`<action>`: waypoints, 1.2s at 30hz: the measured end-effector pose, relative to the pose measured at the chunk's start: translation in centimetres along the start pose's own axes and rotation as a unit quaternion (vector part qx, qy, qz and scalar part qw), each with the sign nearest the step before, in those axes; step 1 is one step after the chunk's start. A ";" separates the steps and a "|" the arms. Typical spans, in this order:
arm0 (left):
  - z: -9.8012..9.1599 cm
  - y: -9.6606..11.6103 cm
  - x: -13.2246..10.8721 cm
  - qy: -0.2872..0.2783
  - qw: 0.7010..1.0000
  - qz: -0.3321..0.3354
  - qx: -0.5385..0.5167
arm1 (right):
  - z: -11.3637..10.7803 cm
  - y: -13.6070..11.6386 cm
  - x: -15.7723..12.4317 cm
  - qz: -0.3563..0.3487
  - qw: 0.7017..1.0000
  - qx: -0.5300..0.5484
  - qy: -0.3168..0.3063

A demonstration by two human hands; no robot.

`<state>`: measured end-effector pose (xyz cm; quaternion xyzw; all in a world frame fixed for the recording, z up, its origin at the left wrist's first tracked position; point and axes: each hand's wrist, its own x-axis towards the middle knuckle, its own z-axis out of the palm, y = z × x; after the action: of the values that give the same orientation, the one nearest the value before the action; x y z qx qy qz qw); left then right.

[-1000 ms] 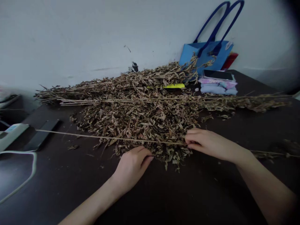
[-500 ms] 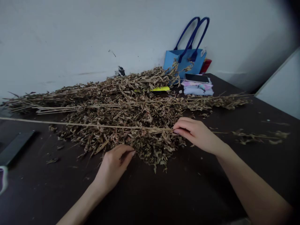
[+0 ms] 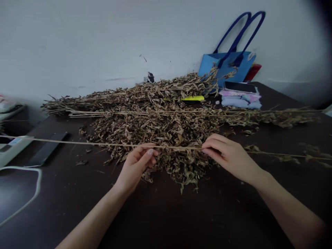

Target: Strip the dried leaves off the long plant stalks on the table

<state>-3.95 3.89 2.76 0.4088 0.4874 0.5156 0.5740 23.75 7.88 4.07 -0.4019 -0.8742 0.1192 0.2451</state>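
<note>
A long thin dried stem [image 3: 77, 141] runs left to right just above a dark table [image 3: 181, 214]. My left hand [image 3: 137, 166] is closed on it near its middle, thumb and fingers pinched. My right hand [image 3: 228, 155] pinches the same stem further right, where a few dry leaves still cling to the far end [image 3: 290, 155]. Under both hands lies a big heap of stripped dried leaves [image 3: 160, 135]. Behind the heap lie more leafy dried stalks [image 3: 181, 112].
A blue paper bag [image 3: 227, 65] with dark handles leans on the white wall at the back right. A phone on folded cloths [image 3: 240, 95] and a yellow object [image 3: 193, 98] sit near it. A flat black item [image 3: 45, 150] and a white device with cable [image 3: 11, 148] lie left.
My left hand has risen from the table in front of the heap and closed on the stem. My right hand keeps its pinch on the stem.
</note>
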 end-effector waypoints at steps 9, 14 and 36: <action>0.0 -0.5 -0.4 -0.032 0.999 -0.007 0.018 | 1.1 -0.9 -0.2 -0.034 0.999 -0.016 0.031; 0.3 -0.6 -0.6 -0.049 0.999 -0.008 0.006 | 1.9 -1.7 -0.4 -0.055 0.995 -0.038 0.067; 0.7 -1.0 -0.4 -0.006 0.995 -0.024 -0.093 | 3.3 -2.6 -0.6 -0.051 0.990 -0.069 0.110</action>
<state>-3.02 3.36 1.95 0.3446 0.4434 0.5428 0.6245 20.67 5.74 2.06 -0.3835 -0.8673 0.0006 0.3173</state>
